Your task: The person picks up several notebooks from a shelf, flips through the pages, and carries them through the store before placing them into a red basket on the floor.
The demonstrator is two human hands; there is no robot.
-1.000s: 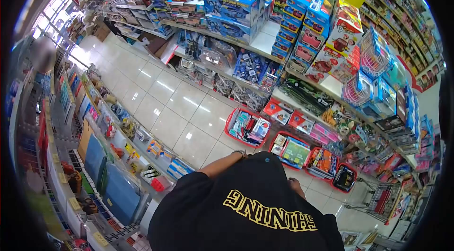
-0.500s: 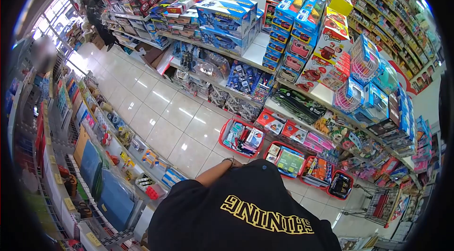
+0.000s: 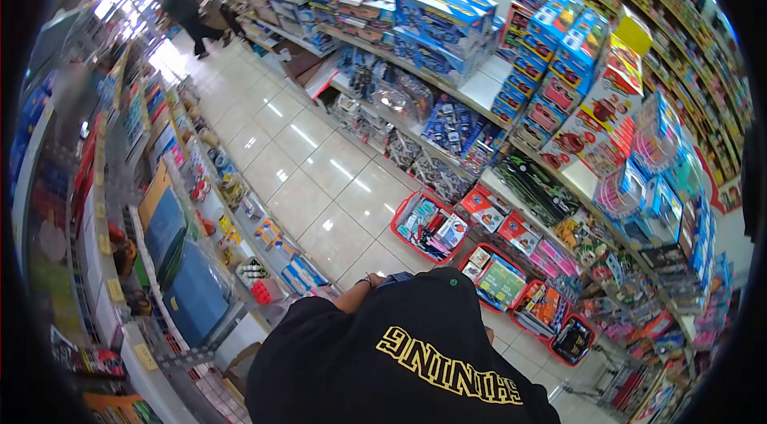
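Dark cloth with yellow "SHINING" lettering, the front of my shirt [image 3: 399, 352], fills the lower middle of the head view. My left forearm comes out from its left side, with a dark band at the wrist. Only a small part of my left hand [image 3: 375, 279] shows; the fingers are hidden. Right beside it is a blue-grey thing [image 3: 396, 277] too covered to name. My right hand is hidden behind the shirt, with just a sliver of skin at its right edge. Nearest in front stands a red basket [image 3: 397, 234] of packaged goods on the floor.
More red baskets [image 3: 511, 308] line the foot of the right shelf, with a shopping cart [image 3: 619, 384] beyond. Boxed toys [image 3: 443, 17] are stacked on that shelf. Stationery and blue folders [image 3: 196, 292] fill the left shelf. Another person [image 3: 188, 13] is down the tiled aisle [image 3: 311, 176].
My view has swung, so the shelves and baskets sit further right. The blue-grey thing now shows beside my left hand. The person down the aisle has come more into view.
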